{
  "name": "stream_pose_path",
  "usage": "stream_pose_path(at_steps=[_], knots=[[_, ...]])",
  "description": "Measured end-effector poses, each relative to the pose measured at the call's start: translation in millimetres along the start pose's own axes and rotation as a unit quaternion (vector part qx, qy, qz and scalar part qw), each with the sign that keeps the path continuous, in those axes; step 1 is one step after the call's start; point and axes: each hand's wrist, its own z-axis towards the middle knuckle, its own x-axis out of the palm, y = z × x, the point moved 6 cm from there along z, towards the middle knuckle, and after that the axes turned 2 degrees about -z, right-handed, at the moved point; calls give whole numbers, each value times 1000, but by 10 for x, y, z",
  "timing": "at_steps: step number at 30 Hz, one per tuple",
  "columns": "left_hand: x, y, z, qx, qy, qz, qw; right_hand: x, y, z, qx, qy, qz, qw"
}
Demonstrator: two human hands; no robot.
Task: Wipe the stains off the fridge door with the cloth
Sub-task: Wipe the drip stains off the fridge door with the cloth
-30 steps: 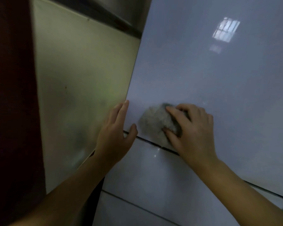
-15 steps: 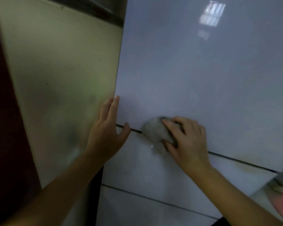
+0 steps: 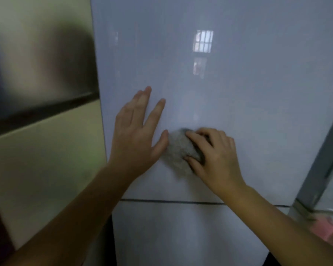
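Observation:
A glossy pale grey fridge door [image 3: 229,89] fills most of the view, with a dark seam below it. My right hand [image 3: 217,158] presses a crumpled grey cloth [image 3: 178,150] flat against the door, a little above the seam. My left hand [image 3: 136,135] lies flat on the door just left of the cloth, fingers spread, its thumb touching the cloth's edge. I cannot make out any stains on the door. Part of the cloth is hidden under my right fingers.
The fridge's side panel [image 3: 46,160], cream with a dark band across it, runs along the left. A lower door [image 3: 181,231] sits beneath the seam. A grey metal frame [image 3: 319,156] slants at the right edge, with something pink [image 3: 329,229] beside it.
Both hands and the cloth now sit higher on the upper door, well above the seam. My left hand left the door's edge and lies flat on its face. The view swung left.

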Motion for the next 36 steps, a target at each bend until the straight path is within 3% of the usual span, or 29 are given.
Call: stream_pose_path(at_steps=[5, 10, 18, 24, 32, 36], knots=[[68, 73, 213, 16, 61, 56, 996, -160, -337, -135, 24, -3, -15, 1000], [59, 102, 256, 22, 23, 75, 997, -273, -463, -84, 42, -1, -13, 999], [166, 77, 204, 12, 9, 92, 996, -368, -456, 218, 84, -83, 29, 993], [314, 86, 153, -5, 13, 92, 996, 81, -387, -526, 49, 3, 18, 999], [322, 59, 133, -7, 14, 84, 996, -98, -991, -1129, 214, -68, 93, 970], [330, 63, 127, -7, 21, 87, 996, -128, -888, -824, 221, -93, 124, 963]])
